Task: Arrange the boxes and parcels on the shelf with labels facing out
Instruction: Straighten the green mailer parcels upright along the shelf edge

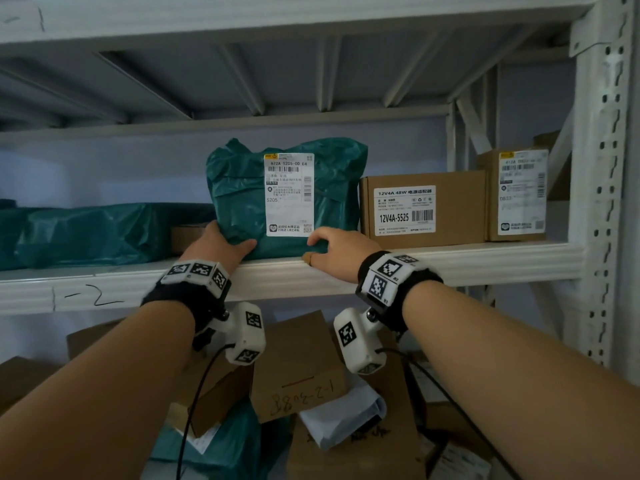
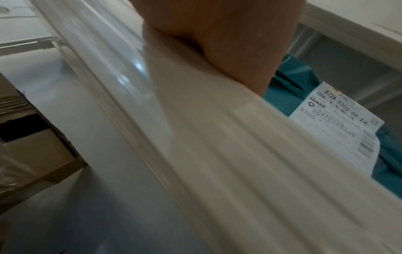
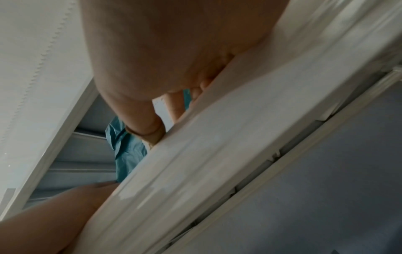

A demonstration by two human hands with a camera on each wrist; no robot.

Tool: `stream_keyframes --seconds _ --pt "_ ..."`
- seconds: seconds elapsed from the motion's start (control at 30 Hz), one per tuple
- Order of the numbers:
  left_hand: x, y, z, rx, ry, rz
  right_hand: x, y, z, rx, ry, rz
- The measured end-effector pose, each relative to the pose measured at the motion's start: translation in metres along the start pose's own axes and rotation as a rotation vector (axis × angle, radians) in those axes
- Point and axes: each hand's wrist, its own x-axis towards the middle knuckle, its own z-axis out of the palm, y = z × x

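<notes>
Crinkled teal plastic parcel (image 1: 239, 199) stands upright at the front edge of the white metal shelf (image 1: 485, 259), white shipping label (image 1: 289, 194) facing out. Left hand (image 1: 221, 242) grips its lower left corner, thumb on the front; right hand (image 1: 332, 247) rests at its lower right corner, fingers (image 1: 317, 239) loosely bent against the plastic, not clearly gripping. Touching on the right: brown cardboard box with printed label (image 1: 422, 211), then a taller labelled cardboard box (image 1: 517, 195). Left: flat teal bag (image 1: 86, 233) lying down, small brown box (image 1: 187, 235) behind the left hand. Mixed cartons (image 1: 298, 368) piled below.
</notes>
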Motion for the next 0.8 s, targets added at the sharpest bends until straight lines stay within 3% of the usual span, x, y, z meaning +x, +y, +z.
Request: stream_keyframes --seconds 0.8 --pt "-0.0018 0.0013 -0.0028 0.12 -0.038 0.013 0.0074 0.0011 0.0046 -0.025 0.002 0.023"
